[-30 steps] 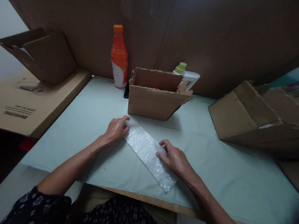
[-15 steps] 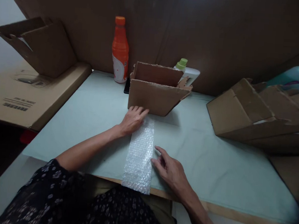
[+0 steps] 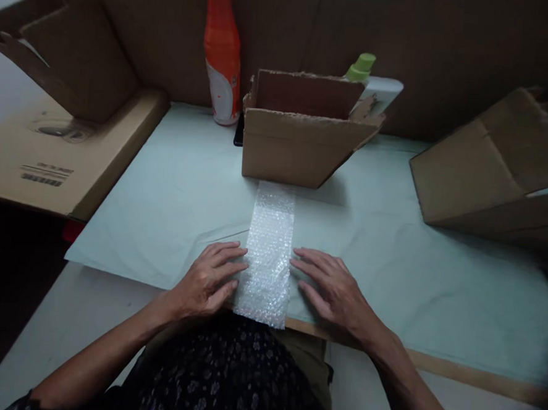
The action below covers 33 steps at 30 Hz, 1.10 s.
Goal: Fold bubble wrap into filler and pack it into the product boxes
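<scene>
A long strip of bubble wrap lies flat on the pale green table cover, its near end hanging slightly past the table's front edge. At its left edge rests my left hand, open, fingertips at or just touching the wrap. My right hand is on the opposite side, also open, with fingers stretched toward the right edge of the strip. Neither hand grips anything. Just beyond the far end of the strip stands an open-topped cardboard box; what it holds inside is hidden.
Behind the box are an orange bottle, a dark flat object and a white container with a green cap. Another cardboard box stands at right. On the left, a box sits on a flat printed carton.
My left hand has drawn back from the foot of the box to the strip's near left side. My right hand has opened out beside the strip. The camera view has tilted downward.
</scene>
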Available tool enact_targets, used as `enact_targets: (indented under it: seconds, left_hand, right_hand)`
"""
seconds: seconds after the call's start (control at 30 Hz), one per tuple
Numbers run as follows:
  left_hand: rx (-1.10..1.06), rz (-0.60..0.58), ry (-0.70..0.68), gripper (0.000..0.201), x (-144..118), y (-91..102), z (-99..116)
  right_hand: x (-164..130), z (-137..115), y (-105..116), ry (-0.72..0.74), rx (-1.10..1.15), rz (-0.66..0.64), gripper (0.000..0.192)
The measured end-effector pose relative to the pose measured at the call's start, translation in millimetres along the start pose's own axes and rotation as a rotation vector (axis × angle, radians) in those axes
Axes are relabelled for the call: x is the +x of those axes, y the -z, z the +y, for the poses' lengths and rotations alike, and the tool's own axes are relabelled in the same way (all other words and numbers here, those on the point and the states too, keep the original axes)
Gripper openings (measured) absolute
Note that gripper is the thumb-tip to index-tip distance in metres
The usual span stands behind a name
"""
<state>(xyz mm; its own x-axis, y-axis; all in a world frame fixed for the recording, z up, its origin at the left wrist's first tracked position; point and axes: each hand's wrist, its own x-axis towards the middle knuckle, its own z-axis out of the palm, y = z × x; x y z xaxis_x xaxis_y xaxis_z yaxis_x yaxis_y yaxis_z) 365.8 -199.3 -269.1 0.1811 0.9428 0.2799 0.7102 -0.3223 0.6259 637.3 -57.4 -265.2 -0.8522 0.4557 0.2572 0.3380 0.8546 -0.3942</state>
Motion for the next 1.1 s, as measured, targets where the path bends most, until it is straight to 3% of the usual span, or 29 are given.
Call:
enact_targets:
  seconds: [0.17, 0.3, 0.37, 0.47, 0.57, 0.63, 0.8, 0.93, 1.1]
  left_hand:
    - [-0.08, -0.142, -0.059, 0.045, -5.6, -3.6, 8.5]
    - [-0.12, -0.141, -0.009, 0.049, -3.9, -12.7, 6.4]
    - [-0.188, -0.125, 0.054, 0.051, -3.8, -10.7, 3.3]
    - [-0.326, -0.146, 0.11, 0.061, -5.3, -2.9, -0.4]
    - [-0.367, -0.203, 0.133, 0.08, -7.5, -1.2, 0.1]
    - [-0.326, -0.168, 0.203, 0.082, -8.1, -8.1, 2.6]
    - [-0.175, 0.114, 0.382, 0.041, -1.5, -37.8, 9.0]
    - [-0.145, 0.213, 0.435, 0.036, 10.0, -48.1, 10.6]
    - [-0.088, 0.191, 0.489, 0.036, 23.1, -47.4, 10.3]
  right_hand:
    - [-22.8, -26.6, -0.5, 0.117, -0.066, -0.133, 0.051]
    - [-17.1, -32.9, -18.6, 0.155, -0.1, -0.179, 0.047]
    - [-14.5, -29.3, -27.3, 0.167, -0.056, -0.141, 0.041]
    - [-11.6, -21.6, -36.5, 0.143, 0.062, 0.015, 0.039]
    - [-5.0, -18.9, -38.7, 0.011, 0.203, 0.096, 0.042]
    - [1.6, -21.7, -36.6, -0.132, 0.289, 0.082, 0.036]
    - [12.4, -32.3, -32.1, -0.418, 0.484, 0.1, 0.018]
    - [10.7, -33.4, -34.4, -0.499, 0.6, 0.14, 0.027]
    - [2.8, -32.4, -33.7, -0.505, 0.643, 0.166, 0.032]
